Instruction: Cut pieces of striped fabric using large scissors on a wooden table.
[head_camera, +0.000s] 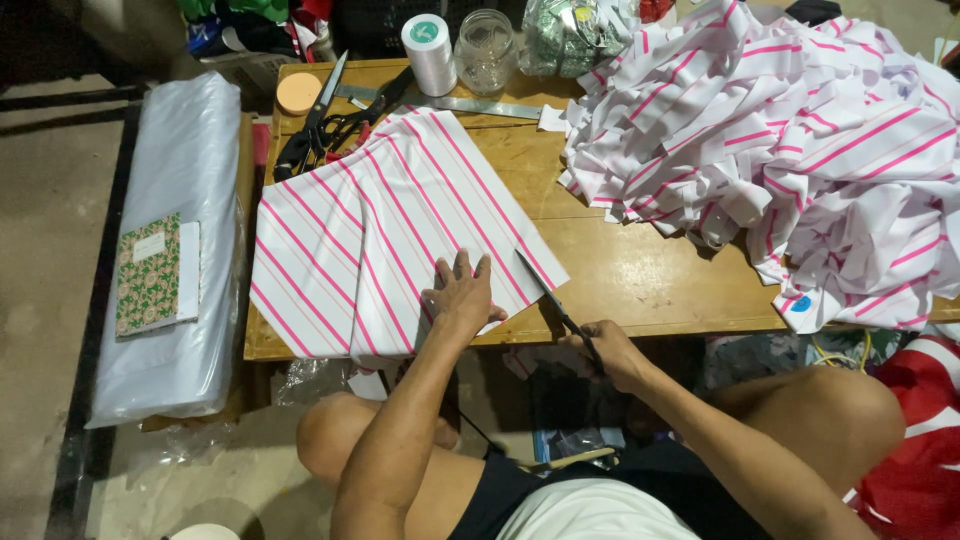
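Concrete floor, low wooden table (640, 280) at centre frame. Far left: long roll wrapped in clear plastic film (170, 250), glossy, lying on the floor; on it a flat rectangular notebook with green floral cover (150, 275) and a small pale label near its top.

Upper centre, on the table's back edge: round orange lid (298, 93), black-handled scissors (318, 120), white thread cone with green top label (430, 52), clear glass jar (485, 50), contents not discernible, and a flat metal ruler (480, 104).

Centre: white fabric sheet with pink stripes (380, 230), smooth, spread flat, overhanging the table's near edge. Left hand (462, 298) lies flat on it, fingers spread, grasping nothing. Right hand (610, 352) grips dark-handled shears (555, 300); blades sit at the sheet's lower right edge.

Right: crumpled heap of matching striped fabric pieces (790, 130).
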